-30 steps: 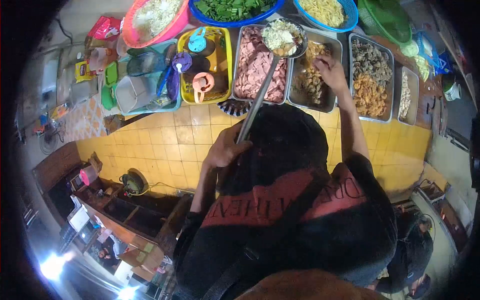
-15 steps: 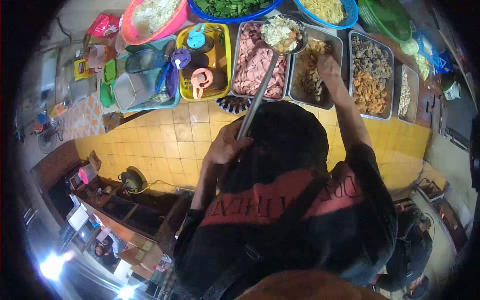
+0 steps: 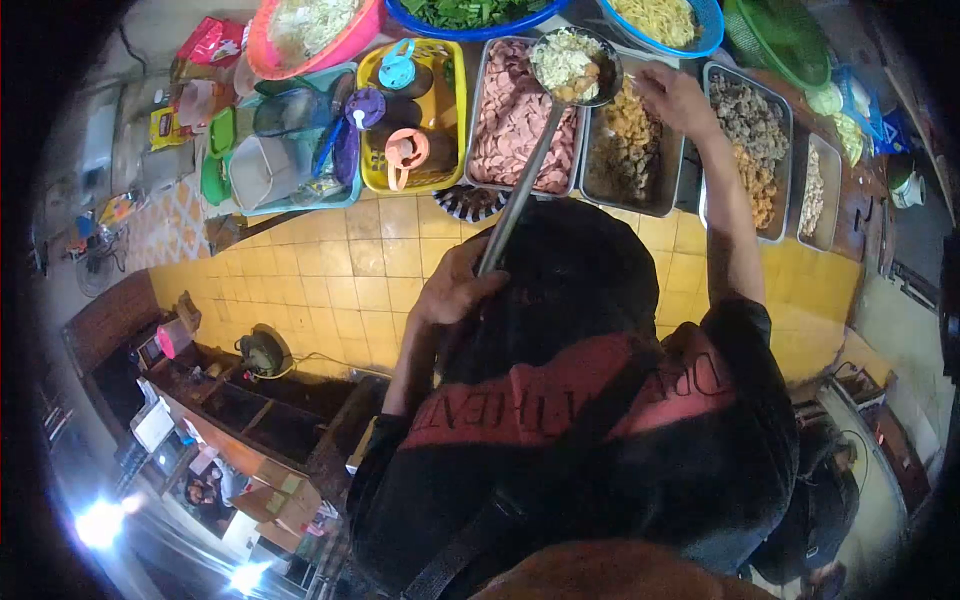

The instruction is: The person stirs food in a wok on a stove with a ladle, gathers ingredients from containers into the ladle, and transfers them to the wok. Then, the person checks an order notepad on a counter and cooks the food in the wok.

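Observation:
My left hand [image 3: 458,287] is closed around the long metal handle of a ladle [image 3: 530,170]. The ladle's round bowl is up over the trays and carries shredded pale cabbage [image 3: 562,60] and some orange-brown pieces. My right hand [image 3: 682,104] is just right of the bowl, above a metal tray [image 3: 655,195] of brown and orange food pieces [image 3: 630,125]. Its fingers are bent together and point toward the ladle; what they hold, if anything, is too small to make out. Left of that tray sits one of sliced pink sausage [image 3: 520,120].
Further right are a tray of grey and orange pieces [image 3: 750,130] and a narrow tray [image 3: 818,190]. Behind stand a pink basin [image 3: 270,60], greens in a blue basin [image 3: 470,12] and noodles [image 3: 655,20]. A yellow basket [image 3: 415,185] holds lidded jugs. Another person [image 3: 810,500] is behind, right.
My right hand has lifted out of the brown-and-orange food and moved up and slightly right, beside the ladle bowl. My left hand keeps the ladle nearly still.

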Motion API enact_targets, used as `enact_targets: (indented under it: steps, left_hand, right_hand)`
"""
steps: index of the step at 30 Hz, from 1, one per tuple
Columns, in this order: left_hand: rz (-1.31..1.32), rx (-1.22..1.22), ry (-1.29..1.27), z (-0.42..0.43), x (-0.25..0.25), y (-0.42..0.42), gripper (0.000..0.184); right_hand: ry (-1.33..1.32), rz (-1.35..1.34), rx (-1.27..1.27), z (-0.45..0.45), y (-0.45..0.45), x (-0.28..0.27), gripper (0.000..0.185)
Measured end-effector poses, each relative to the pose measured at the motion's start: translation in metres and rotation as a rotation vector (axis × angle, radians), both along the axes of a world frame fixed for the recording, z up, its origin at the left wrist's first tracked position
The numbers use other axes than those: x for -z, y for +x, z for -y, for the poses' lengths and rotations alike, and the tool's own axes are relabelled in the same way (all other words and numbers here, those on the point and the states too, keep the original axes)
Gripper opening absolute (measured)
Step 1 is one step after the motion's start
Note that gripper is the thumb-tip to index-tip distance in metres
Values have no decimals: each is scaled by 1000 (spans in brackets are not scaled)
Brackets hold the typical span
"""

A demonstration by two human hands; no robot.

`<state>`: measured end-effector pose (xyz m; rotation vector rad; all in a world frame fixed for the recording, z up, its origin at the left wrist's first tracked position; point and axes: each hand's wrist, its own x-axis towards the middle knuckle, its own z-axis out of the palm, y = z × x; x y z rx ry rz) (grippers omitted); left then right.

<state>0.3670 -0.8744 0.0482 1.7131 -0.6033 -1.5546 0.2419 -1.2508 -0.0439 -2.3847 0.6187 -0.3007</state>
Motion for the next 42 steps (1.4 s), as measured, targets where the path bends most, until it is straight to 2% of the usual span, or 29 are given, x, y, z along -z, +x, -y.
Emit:
enact_targets:
  steps: [3, 4, 5, 6, 7, 8, 10, 11, 13, 14, 16, 17, 18, 20, 21, 23, 24, 26, 28, 30, 31, 32, 34, 35, 37, 39, 40, 41, 42]
  left_hand:
    - [92, 59, 49, 6, -10, 0, 50]
    - [37, 15, 12, 5, -11, -1, 42]
    - [-17, -28, -26, 5, -12, -2, 34]
    - [-14, -28, -26, 4, -11, -2, 34]
    - [20, -31, -15, 1, -8, -1, 31]
    - [54, -34, -2, -2, -6, -1, 28]
    - [15, -74, -11, -8, 2, -1, 24]
    - [-28, -115, -20, -8, 2, -1, 21]
    - [10, -108, 20, -6, -5, 0, 20]
    - [46, -94, 63, -6, -8, 0, 19]
    - [119, -60, 20, -9, 1, 1, 22]
    - [192, -23, -26, -10, 4, 1, 24]
    - [192, -23, -25, -13, 6, 0, 24]
    - [56, -91, 7, -8, -4, -2, 27]
    - [56, -93, 4, -7, -4, 0, 27]
    - [113, 2, 10, -6, -4, 4, 26]
    - [112, -3, 9, -7, -3, 3, 26]
    - [132, -45, -62, -8, 0, 1, 42]
    - [118, -55, -12, -7, -3, 1, 41]
    - [104, -61, 34, -7, -2, 1, 41]
    - [89, -79, -2, -8, 1, 0, 40]
    - [74, -98, -39, -9, 3, 0, 39]
    - [55, -74, 6, -12, 4, 3, 38]
    - [35, -51, 49, -12, 4, 4, 37]
    - [88, -45, 41, -9, -2, 4, 36]
    - [139, -36, 33, -5, -7, 3, 36]
    - [136, -49, 61, -4, -8, 2, 28]
    - [131, -61, 91, -3, -9, 2, 21]
    - [131, -56, 91, -3, -7, 2, 21]
  right_hand:
    - [-87, -54, 80, 2, 15, -19, 22]
    - [-85, -53, 81, 12, 14, -3, 22]
    - [-344, -189, 43, 31, 11, 26, 24]
    - [-605, -325, 3, 41, 9, 42, 26]
    - [-836, -680, -166, 25, 9, 32, 31]
    - [-834, -679, -166, 23, 9, 56, 31]
    - [-816, -932, -156, 22, 8, 133, 37]
    - [-819, -930, -158, 16, 6, 139, 37]
    - [-1168, -255, -223, 2, -2, 144, 45]
    - [-1165, -253, -226, -8, 5, 136, 45]
    - [-576, -799, -18, -24, 26, 123, 52]
    - [-823, -631, -45, -25, 16, 124, 45]
    - [-823, -632, -45, -23, 16, 120, 45]
    - [-318, -582, 124, -23, 24, 86, 35]
    - [-321, -582, 123, -18, 20, 101, 35]
    - [-590, -501, 40, -6, 13, 130, 27]
    - [-592, -500, 35, -1, 8, 130, 27]
    - [-380, -260, -2, -5, -1, 96, 26]
    - [-445, -328, 48, -8, -7, 92, 31]
    - [-339, -261, 105, -6, -14, 85, 35]
    - [-514, -236, -20, -3, -19, 84, 36]
    - [-512, -236, -20, -2, -21, 85, 36]
    - [-302, -225, 57, -1, -21, 84, 34]
    - [-300, -224, 58, -2, -21, 82, 34]
    - [-141, -25, 273, -7, -17, 80, 32]
    - [-156, 31, 286, -12, -9, 82, 32]
    - [-174, 86, 299, -13, -4, 84, 32]
    - [-379, 63, 234, -17, 4, 91, 33]
    - [-379, 62, 239, -21, 9, 98, 33]
